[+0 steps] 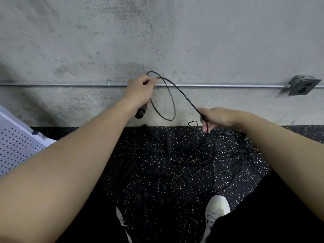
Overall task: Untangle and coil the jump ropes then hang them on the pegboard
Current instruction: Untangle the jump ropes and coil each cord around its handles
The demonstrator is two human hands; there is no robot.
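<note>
Gripping a black handle (141, 112) and one loop of thin cable (171, 102), the left hand (140, 92) sits near 12 o'clock; its palm hides most of the handle. At 2 o'clock the right hand (219, 119) pinches the same cable. Below, the tangled jump ropes (192, 155) blur into the speckled floor (157, 190), individual strands hard to separate. At 9 o'clock, the pegboard (15, 148) is cut off by the frame.

Jump ropes, one lifted, the rest tangled.
A thin black jump rope (172, 95) forms one loop, its ribbed handle (141, 112) at 9 o'clock; the tangled pile (191, 158) (several ribbed handles among thin cords) lies at 6 o'clock; white pegboard (15, 146) leans far left.
</note>
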